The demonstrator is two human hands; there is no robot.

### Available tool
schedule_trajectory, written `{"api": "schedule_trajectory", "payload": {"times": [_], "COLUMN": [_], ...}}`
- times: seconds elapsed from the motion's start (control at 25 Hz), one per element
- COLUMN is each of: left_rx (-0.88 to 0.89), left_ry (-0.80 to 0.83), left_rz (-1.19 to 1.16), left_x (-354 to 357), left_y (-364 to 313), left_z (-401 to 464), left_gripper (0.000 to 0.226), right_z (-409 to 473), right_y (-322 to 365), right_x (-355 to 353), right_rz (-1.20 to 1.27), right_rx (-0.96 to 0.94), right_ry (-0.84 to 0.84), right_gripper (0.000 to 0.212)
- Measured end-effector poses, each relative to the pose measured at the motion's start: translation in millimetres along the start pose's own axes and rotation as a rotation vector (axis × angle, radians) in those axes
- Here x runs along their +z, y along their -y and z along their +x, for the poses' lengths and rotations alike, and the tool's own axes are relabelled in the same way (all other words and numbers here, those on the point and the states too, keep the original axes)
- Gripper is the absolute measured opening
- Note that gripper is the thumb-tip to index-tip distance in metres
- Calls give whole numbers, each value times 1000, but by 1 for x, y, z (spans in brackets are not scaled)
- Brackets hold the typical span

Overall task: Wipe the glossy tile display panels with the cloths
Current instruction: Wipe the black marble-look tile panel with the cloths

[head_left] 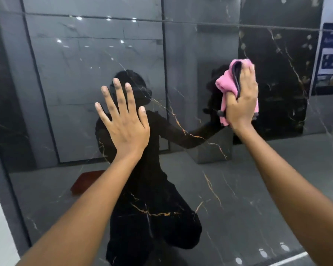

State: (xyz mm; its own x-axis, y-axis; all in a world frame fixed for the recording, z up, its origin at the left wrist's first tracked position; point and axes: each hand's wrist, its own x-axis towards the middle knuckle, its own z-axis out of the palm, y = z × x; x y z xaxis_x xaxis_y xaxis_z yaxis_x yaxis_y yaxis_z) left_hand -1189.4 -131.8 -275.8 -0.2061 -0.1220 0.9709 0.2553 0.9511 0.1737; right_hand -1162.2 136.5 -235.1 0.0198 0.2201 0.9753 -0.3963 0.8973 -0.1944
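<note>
Bunching against the glossy black panel [238, 189], a pink cloth [227, 83].

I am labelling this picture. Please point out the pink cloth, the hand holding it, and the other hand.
pink cloth [226, 82]: head view, on its bunched left fold.
right hand [240, 104]: head view, back of the hand.
left hand [126, 125]: head view, back of the hand.

This is a tile showroom. A large glossy black marble-look panel [238, 189] with gold veins fills the view, and it mirrors rows of tall grey display slabs [96, 73], ceiling spotlights and a printed poster [330, 60] at the right edge.
</note>
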Motion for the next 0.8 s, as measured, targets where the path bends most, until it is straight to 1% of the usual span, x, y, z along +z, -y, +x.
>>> {"api": "schedule_trajectory", "payload": {"times": [0.04, 0.08, 0.12, 0.16, 0.2, 0.24, 0.28, 0.32, 0.36, 0.4, 0.44, 0.48, 0.52, 0.56, 0.6, 0.64, 0.68, 0.72, 0.76, 0.8], "left_rx": [-3, -2, -2, -1, 2, 9, 16, 23, 27, 29, 33, 30, 15, -3, -17, -15, 0, 24, 48, 63], "left_ry": [-3, -10, -15, -20, -20, -18, -13, -12, -12, -11, -6, -6, -19, -42, -66, -77, -70, -51, -35, -32], "left_rz": [4, 7, 4, -1, -7, -6, 0, 7, 13, 15, 9, -18, -66, -125, -177, -204, -191, -147, -92, -47], "left_x": [1, 1, 1, 1, 0, 0, 0, 0, 1, 0, -2, -5, -10, -16, -22, -28, -31, -33, -31, -27], "left_y": [0, 0, 1, 1, 1, 1, 1, 1, 2, 3, 2, 1, 1, 2, 4, 7, 11, 16, 19, 22], "left_z": [-1, -2, -1, 0, 0, 1, 0, 1, 2, 1, -1, 0, 5, 15, 29, 46, 64, 79, 87, 90], "left_gripper": [62, 63, 63, 63, 63, 63, 63, 63, 64, 63, 63, 61, 57, 51, 47, 46, 49, 54, 58, 60], "right_z": [-10, -27, -48, -60, -51, -27, 1, 31, 57, 69, 65, 51, 30, 8, -1, 11, 32, 56, 86, 112], "right_y": [15, 29, 37, 39, 33, 23, 14, 9, 13, 23, 40, 60, 75, 79, 77, 67, 53, 40, 31, 29], "right_x": [8, 15, 19, 16, 10, 5, 3, 2, -1, 1, 7, 14, 20, 23, 17, 10, 8, 6, 1, -6], "right_rz": [-8, -31, -43, -47, -79, -93, -102, -87, -49, -9, 19, 46, 50, 7, -79, -141, -148, -127, -85, -38], "right_rx": [42, -100, -409, -735, -971, -1061, -958, -697, -375, -105, 31, -32, -284, -617, -868, -970, -928, -698, -374, -48], "right_ry": [-19, 56, 212, 429, 573, 577, 506, 396, 257, 149, 106, 135, 259, 449, 622, 681, 603, 492, 338, 150], "right_gripper": [65, 64, 61, 59, 56, 54, 53, 55, 60, 65, 68, 68, 66, 64, 64, 64, 63, 64, 61, 57]}}
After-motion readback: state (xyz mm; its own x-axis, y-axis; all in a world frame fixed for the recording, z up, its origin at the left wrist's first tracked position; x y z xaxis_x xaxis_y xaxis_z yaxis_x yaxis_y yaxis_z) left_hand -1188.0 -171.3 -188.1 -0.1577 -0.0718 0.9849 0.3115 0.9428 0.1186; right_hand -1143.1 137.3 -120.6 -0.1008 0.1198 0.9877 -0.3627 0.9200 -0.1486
